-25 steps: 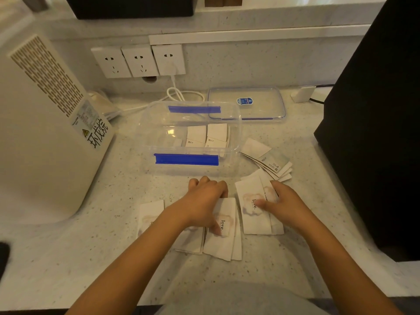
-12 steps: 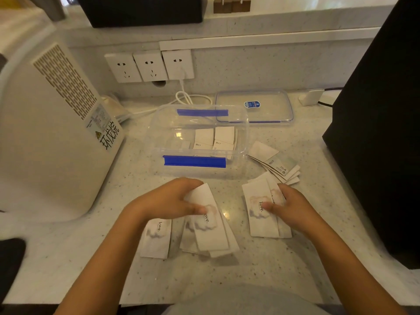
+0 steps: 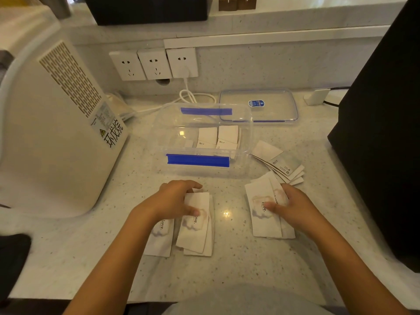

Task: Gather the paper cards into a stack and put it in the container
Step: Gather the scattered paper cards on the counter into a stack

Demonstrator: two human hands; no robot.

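Resting on a speckled pale counter [image 3: 227, 264], left hand [image 3: 175, 202] fingers pinch cards [image 3: 195, 226]; right hand [image 3: 293, 206] presses cards flat.

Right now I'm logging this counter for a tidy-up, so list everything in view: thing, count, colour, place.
container: one, clear with blue clips, centre, some cards inside
lid: one, clear with blue rim, behind the container on the right
card piles: four loose groups, white, in front and right of the container
appliance: one, cream, left
wall sockets: three, white, back wall
cable: one, white, plugged into the right socket
black box: one, right edge
counter: one, speckled pale stone
left hand: on the near-left pile
right hand: on the near-right pile
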